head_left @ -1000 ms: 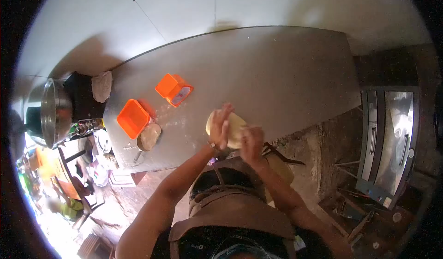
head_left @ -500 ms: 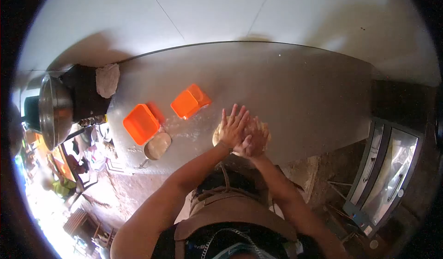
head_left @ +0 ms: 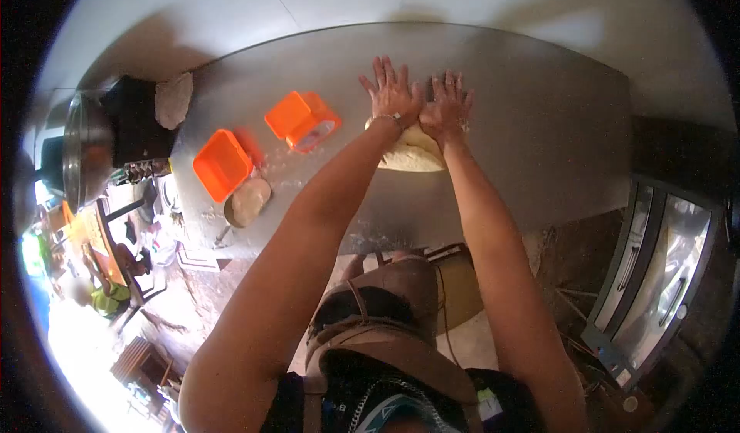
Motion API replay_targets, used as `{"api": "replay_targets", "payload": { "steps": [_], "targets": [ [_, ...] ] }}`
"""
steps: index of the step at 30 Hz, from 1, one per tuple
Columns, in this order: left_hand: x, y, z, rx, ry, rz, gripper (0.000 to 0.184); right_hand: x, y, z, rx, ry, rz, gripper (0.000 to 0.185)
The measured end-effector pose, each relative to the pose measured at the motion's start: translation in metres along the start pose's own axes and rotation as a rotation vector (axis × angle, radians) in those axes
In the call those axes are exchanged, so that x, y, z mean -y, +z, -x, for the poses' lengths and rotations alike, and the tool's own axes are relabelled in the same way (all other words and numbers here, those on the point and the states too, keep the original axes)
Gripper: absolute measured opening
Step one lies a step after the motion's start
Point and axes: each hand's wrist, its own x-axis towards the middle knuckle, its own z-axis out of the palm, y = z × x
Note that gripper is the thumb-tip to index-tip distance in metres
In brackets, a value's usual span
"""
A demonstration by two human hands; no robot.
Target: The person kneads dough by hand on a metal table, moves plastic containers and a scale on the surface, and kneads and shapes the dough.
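A pale lump of dough (head_left: 410,158) lies on the grey metal table (head_left: 532,155), under my wrists and palms. Both arms are stretched far forward. My left hand (head_left: 394,94) presses on the dough with its heel, fingers spread and pointing away from me. Beside it on the right, my right hand (head_left: 448,107) also leans on the dough, its fingers apart. The far side of the dough is hidden beneath the hands.
An orange scale with a tray (head_left: 303,120), an orange container (head_left: 222,165) and a round pan of flour (head_left: 249,202) stand on the table's left. A metal bowl (head_left: 86,151) is farther left. A glass-doored oven (head_left: 655,271) stands right. A distant person (head_left: 109,298) is at lower left.
My hands have moved forward over the table, from stacked together to side by side, arms now extended. The dough has moved away from the near edge and looks stretched.
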Motion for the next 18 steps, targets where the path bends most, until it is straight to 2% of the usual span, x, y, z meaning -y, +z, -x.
{"api": "replay_targets", "payload": {
  "steps": [1, 3, 4, 5, 6, 7, 9, 10, 12, 13, 15, 16, 18],
  "targets": [
    [-0.001, 0.000, 0.003, -0.066, -0.021, -0.022, 0.070, 0.005, -0.006, 0.012, -0.009, 0.002, -0.002, 0.070],
    [-0.005, -0.005, 0.026, -0.066, -0.040, -0.067, 0.072, 0.014, -0.009, 0.037, 0.024, 0.077, -0.017, 0.076],
    [-0.002, -0.012, 0.038, 0.109, 0.032, -0.094, 0.073, 0.018, -0.010, 0.054, 0.009, 0.081, -0.018, 0.076],
    [0.000, -0.019, 0.054, 0.286, 0.104, -0.124, 0.075, 0.022, -0.011, 0.076, 0.015, 0.102, -0.168, 0.075],
    [-0.002, -0.029, 0.073, 0.315, 0.145, -0.104, 0.077, 0.026, -0.016, 0.102, 0.024, 0.125, -0.318, 0.075],
    [-0.001, -0.036, 0.096, 0.314, 0.160, -0.109, 0.077, 0.030, -0.023, 0.128, 0.012, 0.135, -0.317, 0.075],
    [0.003, -0.043, 0.150, 0.167, 0.324, -0.076, 0.077, 0.037, -0.043, 0.183, -0.173, -0.054, -0.289, 0.069],
    [0.007, -0.048, 0.179, 0.167, 0.339, -0.078, 0.077, 0.041, -0.058, 0.208, -0.184, -0.044, -0.284, 0.069],
    [0.018, -0.059, 0.227, 0.070, 0.476, -0.037, 0.075, 0.048, -0.090, 0.241, -0.249, -0.194, -0.350, 0.059],
    [0.023, -0.069, 0.248, 0.072, 0.483, -0.040, 0.075, 0.050, -0.096, 0.257, -0.254, -0.187, -0.350, 0.059],
    [0.029, -0.087, 0.274, 0.113, 0.555, 0.189, 0.066, 0.049, -0.102, 0.278, 0.077, -0.065, -0.427, 0.056],
    [0.036, -0.091, 0.276, 0.118, 0.563, 0.192, 0.066, 0.053, -0.100, 0.282, 0.074, -0.056, -0.424, 0.056],
    [0.049, -0.096, 0.276, 0.434, 0.396, 0.267, 0.059, 0.068, -0.089, 0.286, 0.255, 0.089, -0.320, 0.052]
  ]
}}
